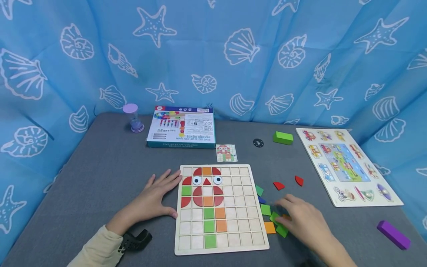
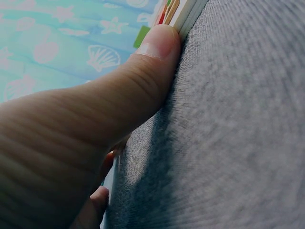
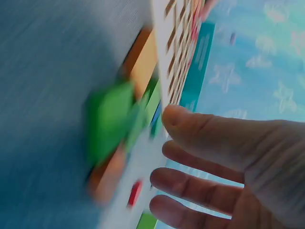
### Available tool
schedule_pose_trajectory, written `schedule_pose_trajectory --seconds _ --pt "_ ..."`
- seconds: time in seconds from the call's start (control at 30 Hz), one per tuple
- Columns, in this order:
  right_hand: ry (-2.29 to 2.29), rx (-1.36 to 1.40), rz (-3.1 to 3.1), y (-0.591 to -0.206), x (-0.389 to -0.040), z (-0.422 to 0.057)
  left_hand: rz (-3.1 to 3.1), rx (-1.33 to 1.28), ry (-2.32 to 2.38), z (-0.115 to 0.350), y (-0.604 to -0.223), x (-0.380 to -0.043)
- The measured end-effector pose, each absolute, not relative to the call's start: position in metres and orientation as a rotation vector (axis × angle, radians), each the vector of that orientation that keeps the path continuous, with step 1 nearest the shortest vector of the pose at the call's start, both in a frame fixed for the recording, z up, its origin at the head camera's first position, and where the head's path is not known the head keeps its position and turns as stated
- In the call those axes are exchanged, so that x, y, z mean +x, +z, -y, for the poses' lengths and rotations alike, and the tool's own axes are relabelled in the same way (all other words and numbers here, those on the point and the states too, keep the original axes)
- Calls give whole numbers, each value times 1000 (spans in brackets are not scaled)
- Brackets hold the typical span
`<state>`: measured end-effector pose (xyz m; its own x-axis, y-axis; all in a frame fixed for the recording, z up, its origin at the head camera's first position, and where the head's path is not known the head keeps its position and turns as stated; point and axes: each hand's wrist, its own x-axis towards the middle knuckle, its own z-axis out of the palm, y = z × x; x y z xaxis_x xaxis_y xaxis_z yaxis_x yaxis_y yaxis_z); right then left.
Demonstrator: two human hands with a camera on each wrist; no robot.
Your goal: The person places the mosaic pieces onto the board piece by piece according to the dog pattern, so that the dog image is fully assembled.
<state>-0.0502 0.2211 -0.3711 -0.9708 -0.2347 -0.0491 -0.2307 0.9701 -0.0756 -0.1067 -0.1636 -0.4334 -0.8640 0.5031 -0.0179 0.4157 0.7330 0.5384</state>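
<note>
Your left hand (image 1: 156, 196): grip spread, nothing held, thumb against the left edge of the board (image 1: 234, 213), presumably to steady it. Your right hand (image 1: 303, 220): grip loosely parted, apparently empty, at loose tiles (image 1: 265, 210) beside the board's right edge, probably for easy reach. Blurred at right wrist; contact unclear.

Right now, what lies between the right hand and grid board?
In the head view, green tiles, an orange tile and a blue piece lie between the right hand and grid board.
</note>
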Motion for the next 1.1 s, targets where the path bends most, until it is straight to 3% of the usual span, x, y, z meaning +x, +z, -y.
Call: schedule_pose_trajectory --seconds 0.3,0.7,1.1 --pt "-107 -192 -2882 -377 -50 -250 -2771 731 796 163 -432 -107" --pt "-103 -217 -2984 -379 -50 -240 -2770 733 782 163 -433 -107" --pt "-290 -715 -3062 -376 -58 -170 -2770 742 785 163 -433 -108"
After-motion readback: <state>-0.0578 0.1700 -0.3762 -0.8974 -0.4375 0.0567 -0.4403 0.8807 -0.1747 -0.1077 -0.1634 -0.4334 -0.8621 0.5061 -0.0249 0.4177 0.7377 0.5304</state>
